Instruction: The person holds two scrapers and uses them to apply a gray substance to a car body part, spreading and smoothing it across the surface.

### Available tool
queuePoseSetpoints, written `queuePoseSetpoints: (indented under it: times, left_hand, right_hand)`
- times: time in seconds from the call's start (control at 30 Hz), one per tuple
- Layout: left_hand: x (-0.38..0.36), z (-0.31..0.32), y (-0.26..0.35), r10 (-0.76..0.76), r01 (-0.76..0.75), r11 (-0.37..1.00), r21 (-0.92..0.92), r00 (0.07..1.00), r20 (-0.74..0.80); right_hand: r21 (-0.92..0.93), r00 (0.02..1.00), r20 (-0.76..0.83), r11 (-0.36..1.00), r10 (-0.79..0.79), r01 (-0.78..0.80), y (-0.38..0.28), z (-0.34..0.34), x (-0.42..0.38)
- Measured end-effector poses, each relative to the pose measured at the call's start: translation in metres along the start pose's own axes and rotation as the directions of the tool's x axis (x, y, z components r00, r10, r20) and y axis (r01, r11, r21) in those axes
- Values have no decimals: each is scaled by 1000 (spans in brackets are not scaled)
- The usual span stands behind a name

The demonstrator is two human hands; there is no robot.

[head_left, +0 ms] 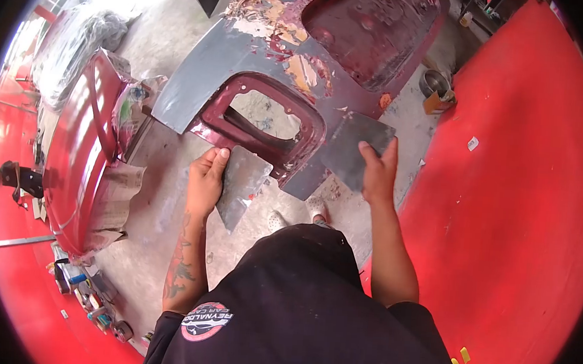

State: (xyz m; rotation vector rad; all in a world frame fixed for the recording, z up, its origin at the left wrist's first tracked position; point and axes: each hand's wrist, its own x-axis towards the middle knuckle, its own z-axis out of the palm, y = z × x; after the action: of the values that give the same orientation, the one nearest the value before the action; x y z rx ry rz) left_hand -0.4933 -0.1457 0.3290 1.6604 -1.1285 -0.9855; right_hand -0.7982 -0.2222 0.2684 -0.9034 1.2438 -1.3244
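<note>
My left hand (206, 178) pinches the edge of a dark grey sheet (243, 184), thumb on top. On the right, my right hand (379, 171) grips a second dark grey sheet (350, 149), with fingers along its right edge. Both sheets are at the near edge of a large car body panel (201, 73), which shows grey primer, dark red paint and patches of bare or peeling filler. An opening with a red rim (315, 127) lies between and beyond my hands. Whether the sheets touch the panel, I cannot tell.
A glossy red car part (79, 162) with masking paper and plastic stands at the left. Tools and bottles (91, 300) lie at lower left. Red walls (504, 195) rise on both sides. A metal bowl (434, 82) is beyond the panel's right side.
</note>
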Motion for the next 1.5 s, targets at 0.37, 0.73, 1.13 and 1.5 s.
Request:
queuePoseSetpoints:
  times: [0.37, 0.73, 1.13, 1.5]
  left_hand:
    - [1, 0, 0, 26, -25, 997, 69, 1000, -17]
    - [4, 0, -5, 36, -36, 999, 18, 999, -4]
    - [0, -1, -8, 34, -35, 999, 33, 999, 23]
    - [4, 1, -10, 53, -52, 998, -47, 998, 22]
  right_hand:
    - [-213, 959, -92, 946, -267, 243, -31, 70, 5]
    - [-182, 947, -131, 946, -294, 269, -31, 89, 6]
    - [-256, 932, -186, 931, -311, 259, -50, 121, 22]
    - [-151, 943, -148, 949, -297, 276, -65, 132, 40]
